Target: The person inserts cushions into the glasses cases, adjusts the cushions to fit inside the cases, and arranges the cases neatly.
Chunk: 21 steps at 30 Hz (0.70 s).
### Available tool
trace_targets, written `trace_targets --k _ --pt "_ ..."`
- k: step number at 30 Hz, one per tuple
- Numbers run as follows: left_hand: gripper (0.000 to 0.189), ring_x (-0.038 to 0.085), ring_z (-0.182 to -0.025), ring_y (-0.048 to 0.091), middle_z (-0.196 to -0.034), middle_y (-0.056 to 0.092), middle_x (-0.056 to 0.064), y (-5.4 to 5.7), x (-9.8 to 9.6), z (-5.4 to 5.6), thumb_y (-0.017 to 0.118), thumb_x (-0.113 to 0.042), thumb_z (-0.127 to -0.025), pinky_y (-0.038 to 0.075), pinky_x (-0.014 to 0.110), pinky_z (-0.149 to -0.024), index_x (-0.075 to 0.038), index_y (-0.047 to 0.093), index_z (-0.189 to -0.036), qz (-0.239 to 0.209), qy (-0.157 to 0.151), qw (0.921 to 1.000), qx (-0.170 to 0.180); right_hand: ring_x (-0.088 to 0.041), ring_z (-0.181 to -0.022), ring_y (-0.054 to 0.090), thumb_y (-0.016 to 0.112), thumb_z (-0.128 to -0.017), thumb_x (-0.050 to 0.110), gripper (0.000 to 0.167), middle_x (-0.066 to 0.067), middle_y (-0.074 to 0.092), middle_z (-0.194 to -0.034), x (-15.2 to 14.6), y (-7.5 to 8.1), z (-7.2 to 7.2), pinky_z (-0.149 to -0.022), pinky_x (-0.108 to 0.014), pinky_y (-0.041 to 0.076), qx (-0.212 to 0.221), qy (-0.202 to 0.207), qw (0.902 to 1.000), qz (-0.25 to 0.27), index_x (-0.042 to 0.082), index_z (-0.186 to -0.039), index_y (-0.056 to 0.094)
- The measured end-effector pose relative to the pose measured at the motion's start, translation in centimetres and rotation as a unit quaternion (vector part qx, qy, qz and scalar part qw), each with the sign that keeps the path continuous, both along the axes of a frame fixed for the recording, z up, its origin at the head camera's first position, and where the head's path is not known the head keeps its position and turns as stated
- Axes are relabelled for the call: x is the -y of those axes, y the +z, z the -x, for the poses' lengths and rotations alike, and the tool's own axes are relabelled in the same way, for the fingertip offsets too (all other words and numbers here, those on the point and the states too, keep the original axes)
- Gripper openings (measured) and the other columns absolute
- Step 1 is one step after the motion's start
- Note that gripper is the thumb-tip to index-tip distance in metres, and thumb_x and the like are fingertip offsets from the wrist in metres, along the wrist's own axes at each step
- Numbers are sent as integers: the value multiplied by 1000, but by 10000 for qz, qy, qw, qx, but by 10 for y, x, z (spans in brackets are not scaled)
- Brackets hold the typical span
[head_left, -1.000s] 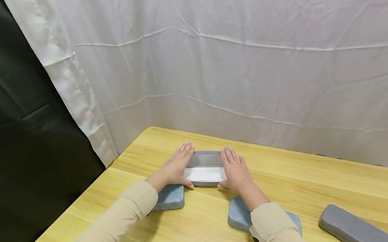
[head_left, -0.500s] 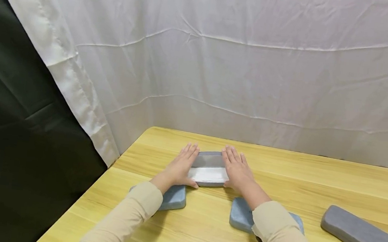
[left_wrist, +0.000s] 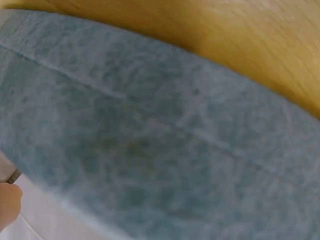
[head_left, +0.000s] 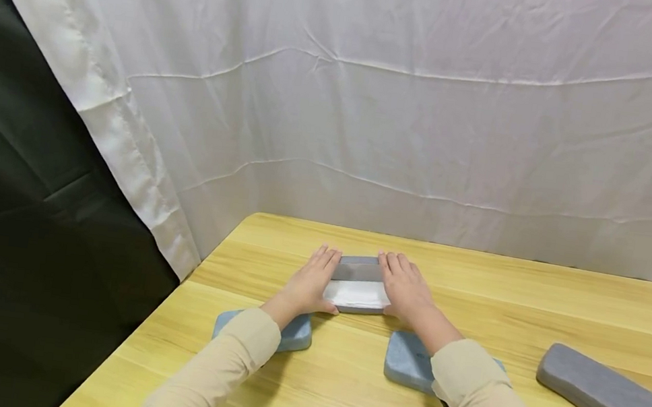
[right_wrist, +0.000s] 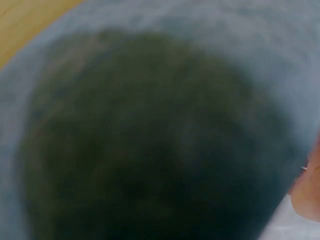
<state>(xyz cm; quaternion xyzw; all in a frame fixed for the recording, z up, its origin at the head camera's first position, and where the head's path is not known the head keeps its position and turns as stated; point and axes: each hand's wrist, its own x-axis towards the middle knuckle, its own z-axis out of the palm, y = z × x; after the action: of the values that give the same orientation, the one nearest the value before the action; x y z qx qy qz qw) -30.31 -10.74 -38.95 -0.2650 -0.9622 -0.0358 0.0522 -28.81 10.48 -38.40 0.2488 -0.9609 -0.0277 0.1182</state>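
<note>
A small grey open-topped box [head_left: 357, 272], with a white sheet-like thing [head_left: 356, 293] inside, sits on the table in the head view. My left hand [head_left: 311, 284] holds its left end, and my right hand [head_left: 406, 295] holds the right end. On both sides the fingers reach to the far edge while the thumb lies at the near edge. The hands hide the box's two ends. Under the left forearm lies a blue padded block [head_left: 294, 335]; another blue padded block [head_left: 409, 362] is partly covered by the right forearm. Their fabric fills both wrist views.
A long grey padded bar [head_left: 613, 398] with a small dark mark lies at the right of the wooden table [head_left: 333, 394]. A white curtain [head_left: 432, 135] hangs behind the table, and a black cloth [head_left: 51, 251] hangs at its left.
Both hands and the grey box have shifted slightly to the right. The blue blocks and the grey bar stay where they were on the table.
</note>
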Motion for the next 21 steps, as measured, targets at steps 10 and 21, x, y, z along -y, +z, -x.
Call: trace_targets --k 10,21 --pt "110 32 -142 19 -145 34 15 -2 0 0 80 -46 -65 17 37 -118 -2 20 -146 158 80 9998 -135 -39 -127 35 83 -67 27 96 -24 37 -135 0 -1 2 -107 -47 35 94 85 9999 95 -9 -137 29" --pt "102 30 -136 30 -141 37 17 -3 -3 -2 81 -43 -65 24 34 -116 3 28 -139 74 -95 9994 -328 -41 -125 39 85 -64 20 92 -27 42 -131 -6 -5 3 -111 -47 29 -40 403 9980 489 -11 -132 33"
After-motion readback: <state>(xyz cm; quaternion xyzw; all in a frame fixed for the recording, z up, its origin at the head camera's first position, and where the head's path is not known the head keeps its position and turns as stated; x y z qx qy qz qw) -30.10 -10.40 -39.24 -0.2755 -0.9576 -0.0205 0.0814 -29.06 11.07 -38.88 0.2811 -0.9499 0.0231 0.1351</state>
